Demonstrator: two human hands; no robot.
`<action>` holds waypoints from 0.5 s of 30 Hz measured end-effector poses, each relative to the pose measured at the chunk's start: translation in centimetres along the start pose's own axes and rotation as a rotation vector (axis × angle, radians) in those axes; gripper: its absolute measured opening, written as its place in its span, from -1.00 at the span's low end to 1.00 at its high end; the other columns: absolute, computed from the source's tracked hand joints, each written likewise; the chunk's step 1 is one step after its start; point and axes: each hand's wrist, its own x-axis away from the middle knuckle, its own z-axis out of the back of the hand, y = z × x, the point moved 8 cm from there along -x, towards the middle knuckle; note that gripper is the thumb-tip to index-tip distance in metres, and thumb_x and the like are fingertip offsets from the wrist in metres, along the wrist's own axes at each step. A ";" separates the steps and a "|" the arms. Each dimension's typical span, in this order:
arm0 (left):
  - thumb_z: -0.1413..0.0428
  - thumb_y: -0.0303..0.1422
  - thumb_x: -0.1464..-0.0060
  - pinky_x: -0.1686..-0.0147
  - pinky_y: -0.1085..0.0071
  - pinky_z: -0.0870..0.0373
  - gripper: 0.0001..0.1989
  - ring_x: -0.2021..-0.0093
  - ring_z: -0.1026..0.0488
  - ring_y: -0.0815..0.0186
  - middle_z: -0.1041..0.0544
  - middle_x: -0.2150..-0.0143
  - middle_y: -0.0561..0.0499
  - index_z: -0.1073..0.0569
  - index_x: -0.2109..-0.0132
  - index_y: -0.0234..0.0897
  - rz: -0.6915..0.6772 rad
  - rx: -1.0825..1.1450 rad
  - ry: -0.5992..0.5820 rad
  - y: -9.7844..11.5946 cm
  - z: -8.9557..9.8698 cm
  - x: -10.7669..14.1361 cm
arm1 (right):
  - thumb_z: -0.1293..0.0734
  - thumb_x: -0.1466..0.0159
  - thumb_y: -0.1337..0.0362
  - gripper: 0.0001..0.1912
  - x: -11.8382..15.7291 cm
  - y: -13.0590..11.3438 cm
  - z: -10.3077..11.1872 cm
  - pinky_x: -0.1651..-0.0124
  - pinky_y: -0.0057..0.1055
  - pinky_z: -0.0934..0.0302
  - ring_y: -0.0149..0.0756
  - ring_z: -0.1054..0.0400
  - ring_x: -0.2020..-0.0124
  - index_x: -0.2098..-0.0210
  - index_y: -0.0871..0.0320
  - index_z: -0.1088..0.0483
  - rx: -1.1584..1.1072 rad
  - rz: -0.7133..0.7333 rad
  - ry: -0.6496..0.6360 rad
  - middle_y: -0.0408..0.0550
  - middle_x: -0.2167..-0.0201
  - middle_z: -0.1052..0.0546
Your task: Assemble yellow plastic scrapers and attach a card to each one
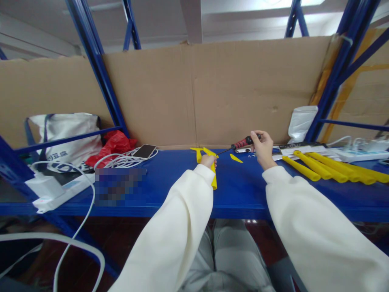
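My left hand [208,161] is closed around a yellow plastic tube-like part [214,180], whose lower end sticks out below the fingers. In my right hand [263,148] is the handle of a red and black screwdriver [241,143]. Its dark shaft slants down to the left and reaches the yellow part by my left fingers; the exact contact is too small to tell. A second yellow piece [198,155] lies just left of my left hand. Between the hands rests a small flat yellow piece [236,158].
Several yellow tubes [316,166] lie side by side at the right on the blue shelf [170,182]. Left are a phone [145,151], coiled white cable [121,161], a red plastic bag [111,148], a cloth bag [67,129] and a power strip [63,194]. Cardboard [152,93] stands behind.
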 end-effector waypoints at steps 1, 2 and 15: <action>-0.09 -0.59 -0.09 0.60 0.51 -0.16 -0.92 0.71 -0.16 0.47 -0.21 0.73 0.18 -0.45 0.29 -0.36 0.001 -0.001 -0.001 0.0 0.0 0.0 | -0.51 0.01 -0.14 -0.50 -0.1 0.2 0.1 0.79 -0.48 0.11 -0.55 -0.08 0.80 0.36 0.09 -0.34 -0.012 -0.022 0.006 -0.30 0.61 -0.38; -0.10 -0.58 -0.09 0.59 0.51 -0.16 -0.92 0.71 -0.16 0.47 -0.21 0.73 0.18 -0.45 0.29 -0.37 0.002 -0.004 -0.002 0.0 0.0 0.0 | -0.52 0.02 -0.15 -0.49 -0.2 0.4 0.1 0.79 -0.48 0.11 -0.55 -0.08 0.80 0.37 0.09 -0.35 -0.030 -0.045 0.011 -0.30 0.61 -0.39; -0.18 -0.56 -0.08 0.57 0.50 -0.22 -0.94 0.70 -0.21 0.46 -0.24 0.71 0.18 -0.49 0.27 -0.36 0.002 -0.114 0.036 -0.2 0.5 -0.7 | -0.52 -0.05 -0.09 -0.52 -0.3 2.0 -0.4 0.74 -0.59 -0.02 -0.52 -0.11 0.78 0.42 0.07 -0.23 -0.140 -0.272 -0.128 -0.38 0.77 -0.25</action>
